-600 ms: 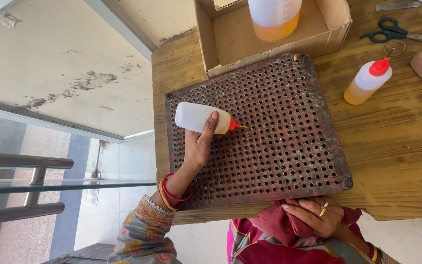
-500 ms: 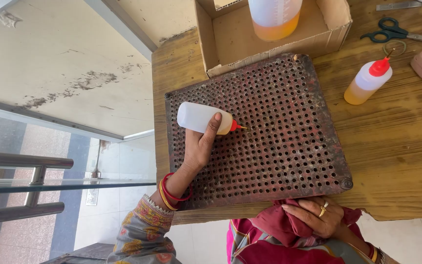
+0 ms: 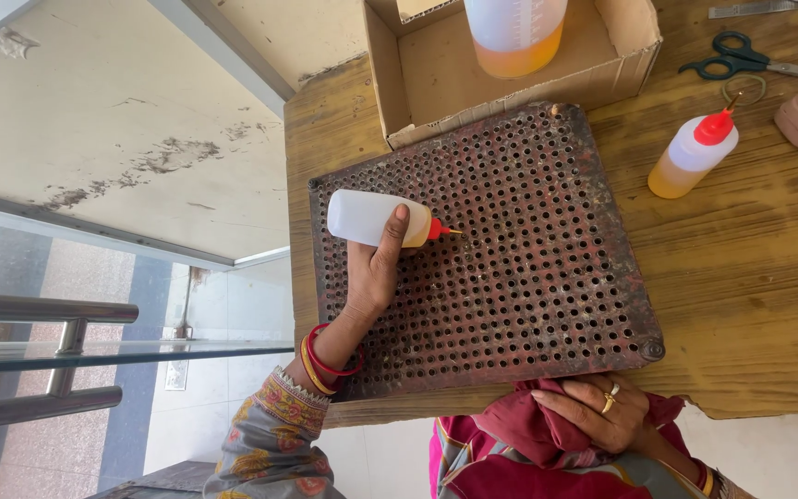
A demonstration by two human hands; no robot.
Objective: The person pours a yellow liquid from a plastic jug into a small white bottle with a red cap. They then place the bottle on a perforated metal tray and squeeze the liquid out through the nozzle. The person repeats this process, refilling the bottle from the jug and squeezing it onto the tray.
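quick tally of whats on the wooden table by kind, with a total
Squeeze bottles with red nozzles: 2, one in the left hand over the perforated tray, one standing apart on the table
Perforated trays: 1
Cardboard boxes: 1
Large bottles in the box: 1
Scissors: 1
Total: 6

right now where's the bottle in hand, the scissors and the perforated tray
bottle point(image 3: 367, 216), head view, on its white body left of the thumb
scissors point(image 3: 730, 55), head view, on the teal handle loops
tray point(image 3: 528, 268), head view, on its bare perforated middle
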